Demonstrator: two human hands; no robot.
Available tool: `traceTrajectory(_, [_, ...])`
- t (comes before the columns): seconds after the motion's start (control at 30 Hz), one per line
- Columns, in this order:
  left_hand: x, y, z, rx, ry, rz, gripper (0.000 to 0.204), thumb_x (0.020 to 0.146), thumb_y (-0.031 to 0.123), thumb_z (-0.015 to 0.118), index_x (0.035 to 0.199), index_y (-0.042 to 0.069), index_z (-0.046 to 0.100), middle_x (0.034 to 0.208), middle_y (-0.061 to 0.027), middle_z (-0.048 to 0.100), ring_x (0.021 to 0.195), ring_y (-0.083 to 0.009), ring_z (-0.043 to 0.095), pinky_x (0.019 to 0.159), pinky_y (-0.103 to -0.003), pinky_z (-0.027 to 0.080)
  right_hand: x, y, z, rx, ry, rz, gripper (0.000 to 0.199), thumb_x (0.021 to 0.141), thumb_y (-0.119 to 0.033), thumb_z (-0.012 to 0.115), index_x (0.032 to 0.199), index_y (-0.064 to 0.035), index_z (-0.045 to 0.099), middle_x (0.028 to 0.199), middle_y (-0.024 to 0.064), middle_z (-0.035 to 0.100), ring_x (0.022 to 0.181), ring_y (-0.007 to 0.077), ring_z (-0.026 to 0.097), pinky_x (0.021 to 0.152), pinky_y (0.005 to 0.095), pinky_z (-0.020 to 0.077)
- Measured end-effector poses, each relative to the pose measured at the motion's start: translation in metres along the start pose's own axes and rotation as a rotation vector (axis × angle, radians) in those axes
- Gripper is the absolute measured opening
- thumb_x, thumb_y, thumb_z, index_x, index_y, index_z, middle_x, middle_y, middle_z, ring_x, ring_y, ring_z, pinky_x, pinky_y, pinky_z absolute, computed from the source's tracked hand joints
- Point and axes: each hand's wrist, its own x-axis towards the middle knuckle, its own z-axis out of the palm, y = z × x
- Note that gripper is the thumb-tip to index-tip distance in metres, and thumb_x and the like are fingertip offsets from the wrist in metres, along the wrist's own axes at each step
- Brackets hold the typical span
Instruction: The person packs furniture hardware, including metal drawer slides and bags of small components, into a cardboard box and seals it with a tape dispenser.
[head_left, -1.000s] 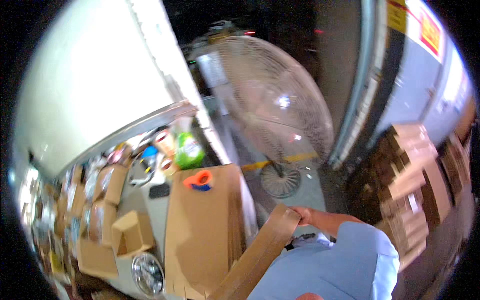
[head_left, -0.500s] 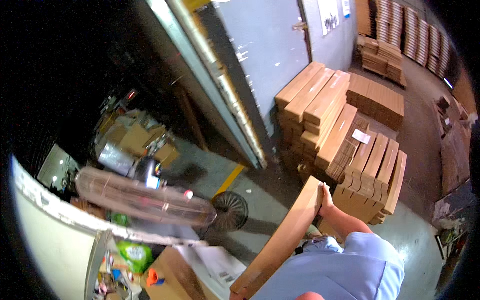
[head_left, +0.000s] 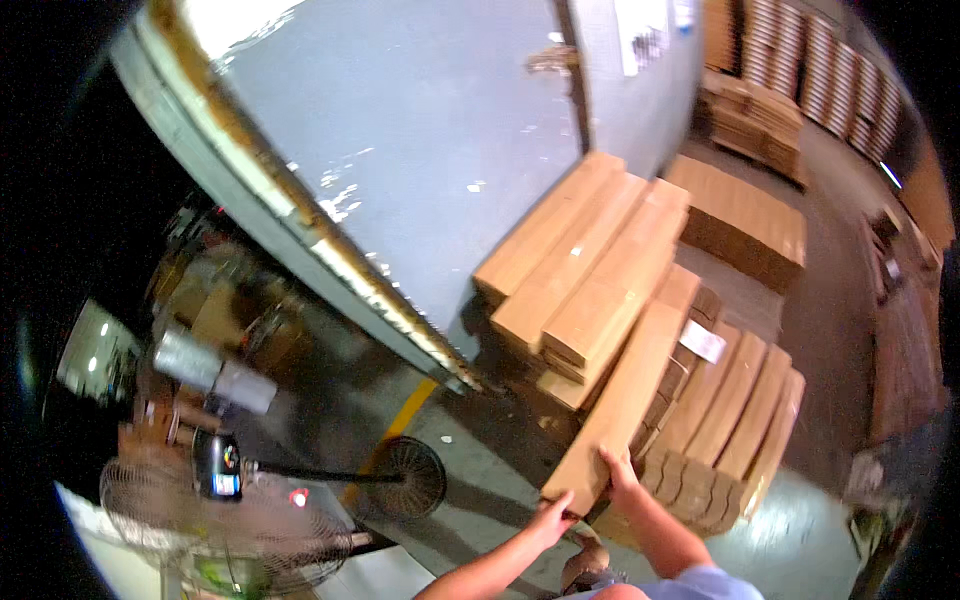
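Both hands are clamped on the near end of a long flat cardboard bundle [head_left: 625,400]: my left hand [head_left: 553,518] cups the lower corner with fingers curled under it, and my right hand [head_left: 620,470] closes over the edge just beside it. Each grip is shut tight on the cardboard, with nothing else in either hand.

The bundle runs away from me, its far end lying up against the stack of flattened boxes [head_left: 585,280] that leans at the grey wall [head_left: 430,150]. Beside it on the right stand more folded cartons on edge [head_left: 735,420], touching one another in a row. Further back, other cardboard piles [head_left: 745,215] rest on the concrete floor [head_left: 470,480]. To my left a pedestal fan [head_left: 300,480] stands near a yellow floor line [head_left: 405,425].

I judge this to be the placing step, with the bundle nearly home. The next move would call for a steady push along its length, keeping it square with its neighbours, before I let go.
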Motion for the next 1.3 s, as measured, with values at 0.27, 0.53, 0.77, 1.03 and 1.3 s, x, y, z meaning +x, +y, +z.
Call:
traceTrajectory(0.27, [-0.013, 0.013, 0.051, 0.521, -0.311, -0.168, 0.05, 0.093, 0.036, 0.053, 0.135, 0.014, 0.037, 0.122, -0.0001, 0.053, 0.105, -0.0102, 0.051, 0.083, -0.026, 0.043, 0.077, -0.016, -0.037, -0.063, 0.209, 0.015, 0.05, 0.089, -0.035, 0.06, 0.127, -0.0094, 0.043, 0.115, 0.012, 0.054, 0.1, 0.0272, 0.056, 0.081, 0.0425, 0.0495])
traceTrajectory(0.53, [-0.003, -0.101, -0.198, 0.498, 0.154, -0.063, 0.044, 0.089, 0.04, 0.057, 0.123, 0.015, 0.045, 0.101, 0.0017, 0.056, 0.083, -0.0107, 0.053, 0.068, -0.028, 0.044, 0.115, -0.036, 0.008, -0.301, 0.542, -0.494, 0.083, 0.085, -0.043, 0.061, 0.145, -0.0071, 0.015, 0.141, 0.0224, 0.032, 0.121, 0.0409, 0.042, 0.095, 0.051, 0.0421])
traceTrajectory(0.77, [-0.063, -0.112, -0.26, -0.23, 0.193, -0.053, 0.036, 0.086, 0.04, 0.06, 0.111, 0.015, 0.053, 0.09, 0.0012, 0.058, 0.073, -0.0115, 0.055, 0.06, -0.028, 0.045, 0.143, 0.015, -0.02, -0.989, 0.494, -0.618, 0.068, 0.088, -0.04, 0.057, 0.139, -0.009, 0.024, 0.125, 0.0204, 0.047, 0.109, 0.0359, 0.049, 0.091, 0.0431, 0.0415])
traceTrajectory(1.03, [-0.093, -0.231, -0.325, 1.738, 0.724, 0.954, 0.038, 0.087, 0.03, 0.058, 0.116, 0.006, 0.055, 0.11, -0.0135, 0.058, 0.102, -0.0281, 0.055, 0.088, -0.044, 0.044, 0.022, 0.103, 0.062, -1.41, -0.54, -0.446, 0.051, 0.088, -0.034, 0.057, 0.124, -0.0086, 0.033, 0.11, 0.0154, 0.05, 0.095, 0.0295, 0.05, 0.079, 0.0388, 0.0421])
traceTrajectory(1.3, [-0.349, -0.268, -0.308, 0.289, 1.705, 0.532, 0.046, 0.081, 0.034, 0.062, 0.116, 0.005, 0.054, 0.109, -0.0202, 0.06, 0.104, -0.0368, 0.056, 0.092, -0.043, 0.044, -0.094, 0.246, 0.137, -1.709, -1.548, 0.229, 0.034, 0.087, -0.029, 0.056, 0.11, -0.0083, 0.043, 0.095, 0.0103, 0.052, 0.081, 0.0232, 0.05, 0.068, 0.0345, 0.0426])
